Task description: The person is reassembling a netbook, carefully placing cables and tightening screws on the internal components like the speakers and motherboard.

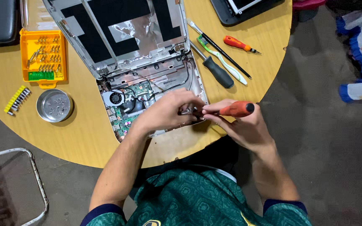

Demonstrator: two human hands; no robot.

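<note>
The right hand [241, 125] clamps an orange-handled screwdriver [236, 109], its long axis lying left-right with the tip pointing left at the opened laptop [147, 90] on the round wooden surface [84, 134]; the left hand [170, 111] pinches together at that tip, nearer the spot

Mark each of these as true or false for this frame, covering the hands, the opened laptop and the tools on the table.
1. The right hand holds an orange-handled screwdriver. True.
2. The left hand rests on the yellow bit case. False: it is over the opened laptop, at the screwdriver's tip.
3. The round metal dish lies left of the laptop. True.
4. The laptop's cooling fan is covered. False: it is exposed.
5. The black-handled screwdriver lies on the table. True.
</note>
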